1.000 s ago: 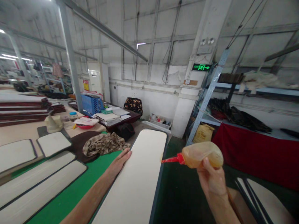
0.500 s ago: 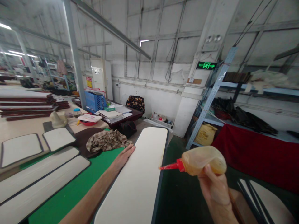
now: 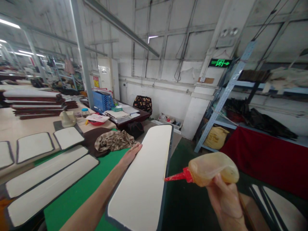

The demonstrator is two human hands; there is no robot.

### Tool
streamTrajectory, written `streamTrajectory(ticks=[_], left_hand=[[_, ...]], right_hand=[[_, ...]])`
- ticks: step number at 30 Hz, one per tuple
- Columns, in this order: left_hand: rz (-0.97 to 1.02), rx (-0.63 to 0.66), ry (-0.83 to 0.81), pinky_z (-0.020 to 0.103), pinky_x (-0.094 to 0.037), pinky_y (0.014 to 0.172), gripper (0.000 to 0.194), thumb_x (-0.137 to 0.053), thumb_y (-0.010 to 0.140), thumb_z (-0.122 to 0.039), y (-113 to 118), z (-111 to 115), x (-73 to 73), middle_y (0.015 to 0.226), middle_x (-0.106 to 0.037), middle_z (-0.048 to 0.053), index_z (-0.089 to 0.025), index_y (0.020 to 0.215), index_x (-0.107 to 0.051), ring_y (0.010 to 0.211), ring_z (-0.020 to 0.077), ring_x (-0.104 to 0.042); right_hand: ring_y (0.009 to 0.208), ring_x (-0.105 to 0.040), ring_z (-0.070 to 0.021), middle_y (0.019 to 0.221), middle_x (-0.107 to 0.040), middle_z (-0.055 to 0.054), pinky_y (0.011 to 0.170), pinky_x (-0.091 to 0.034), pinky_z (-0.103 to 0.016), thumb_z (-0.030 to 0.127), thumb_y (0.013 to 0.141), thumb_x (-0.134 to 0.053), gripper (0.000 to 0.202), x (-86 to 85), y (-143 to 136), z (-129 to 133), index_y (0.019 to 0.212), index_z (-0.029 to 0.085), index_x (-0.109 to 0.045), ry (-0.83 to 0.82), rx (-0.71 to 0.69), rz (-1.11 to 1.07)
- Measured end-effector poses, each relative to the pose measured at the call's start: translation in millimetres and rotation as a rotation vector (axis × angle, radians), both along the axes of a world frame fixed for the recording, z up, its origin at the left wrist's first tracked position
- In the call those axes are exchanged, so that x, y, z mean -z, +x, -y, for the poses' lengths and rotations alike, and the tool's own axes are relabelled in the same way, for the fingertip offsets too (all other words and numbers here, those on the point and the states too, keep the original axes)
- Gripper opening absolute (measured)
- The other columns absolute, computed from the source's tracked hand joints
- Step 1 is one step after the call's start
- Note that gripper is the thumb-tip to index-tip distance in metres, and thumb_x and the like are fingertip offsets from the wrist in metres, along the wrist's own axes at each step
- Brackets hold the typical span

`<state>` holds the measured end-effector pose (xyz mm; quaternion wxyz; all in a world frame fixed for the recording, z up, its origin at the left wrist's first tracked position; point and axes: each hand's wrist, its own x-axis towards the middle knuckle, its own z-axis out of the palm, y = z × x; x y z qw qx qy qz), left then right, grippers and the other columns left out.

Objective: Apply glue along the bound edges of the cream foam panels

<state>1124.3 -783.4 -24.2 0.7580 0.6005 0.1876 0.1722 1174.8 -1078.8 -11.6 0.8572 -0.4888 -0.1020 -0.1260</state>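
A long white panel (image 3: 141,173) with a dark border lies lengthwise in front of me, rounded at its corners. My left hand (image 3: 132,154) rests along its left edge, fingers stretched out and touching it; the thumb is hidden. In my right hand (image 3: 225,195) is a translucent squeeze bottle (image 3: 211,166) of amber liquid, tipped sideways. Its red nozzle (image 3: 176,176) points left and its tip meets the panel's right edge. A thin yellowish line of liquid runs along that edge beyond the tip.
Several similar white panels (image 3: 53,189) lie left on the green tabletop (image 3: 106,173) and beige table. A crumpled checked cloth (image 3: 115,141) is beyond my left hand. Blue shelving (image 3: 216,109) and a red cloth (image 3: 264,160) stand right. More panels (image 3: 281,202) are at lower right.
The nozzle tip has moved along the panel's right edge toward me, lengthening the yellowish line. The view has shifted slightly, showing the panel's near end. My left hand keeps its place on the panel.
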Motion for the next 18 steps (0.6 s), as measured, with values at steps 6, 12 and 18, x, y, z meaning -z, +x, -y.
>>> streamTrajectory(ticks=[6,12,18], left_hand=[[0.025,-0.024,0.157,0.027,-0.047,0.075,0.025,-0.068,0.069,-0.042,4.7,-9.5,3.2,0.084,-0.069,0.002,-0.019,0.078,-0.067,0.098,0.0250,-0.058],[0.022,-0.041,0.085,0.028,-0.046,0.066,0.023,-0.068,0.069,-0.042,7.8,-13.2,4.9,0.070,-0.067,0.002,-0.020,0.073,-0.064,0.086,0.0242,-0.060],[0.057,0.004,-0.049,0.028,-0.048,0.064,0.025,-0.066,0.071,-0.040,12.8,-22.5,10.5,0.075,-0.068,0.002,-0.018,0.081,-0.064,0.070,0.0196,-0.061]], right_hand=[[0.070,-0.064,-0.0229,0.077,-0.068,-0.007,0.060,-0.054,-0.033,0.034,0.053,-0.083,0.035,1.6,-5.3,-1.9,0.080,0.019,-0.068,0.005,-0.022,-0.022],[0.069,-0.064,-0.0226,0.076,-0.069,-0.007,0.060,-0.053,-0.032,0.035,0.052,-0.084,0.037,5.4,-9.0,-2.1,0.081,0.019,-0.068,0.004,-0.045,-0.050],[0.068,-0.064,-0.0223,0.075,-0.069,-0.007,0.060,-0.054,-0.032,0.034,0.050,-0.085,0.038,4.2,-12.5,-4.7,0.080,0.019,-0.069,0.011,-0.047,-0.054]])
